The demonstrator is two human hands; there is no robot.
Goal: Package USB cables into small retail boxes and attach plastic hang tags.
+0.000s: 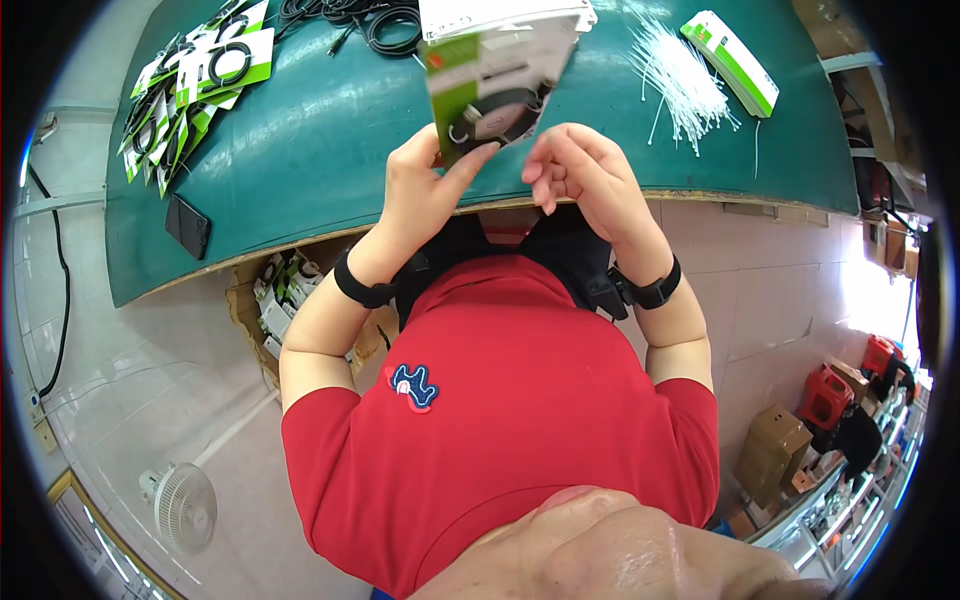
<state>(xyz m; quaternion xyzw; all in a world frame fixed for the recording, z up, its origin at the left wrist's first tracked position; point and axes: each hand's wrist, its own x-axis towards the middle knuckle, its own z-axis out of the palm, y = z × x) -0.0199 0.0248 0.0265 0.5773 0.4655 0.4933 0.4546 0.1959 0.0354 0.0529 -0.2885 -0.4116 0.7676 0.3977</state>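
My left hand is closed on the lower left edge of a green and white cable package card, thumb in front. A coiled black cable sits on the card's lower part, which tilts up over the table's near edge. Close to the card's lower right side, my right hand hangs with loosely bent fingers, apart from the card. Nothing shows in that hand. Behind the card's top is a white printed stack or box, partly cut off by the frame.
Packaged cables lie heaped at the far left of the green table, near a black phone. Loose black cables lie at the back. White cable ties and a green-white box are right. Below left stands a carton.
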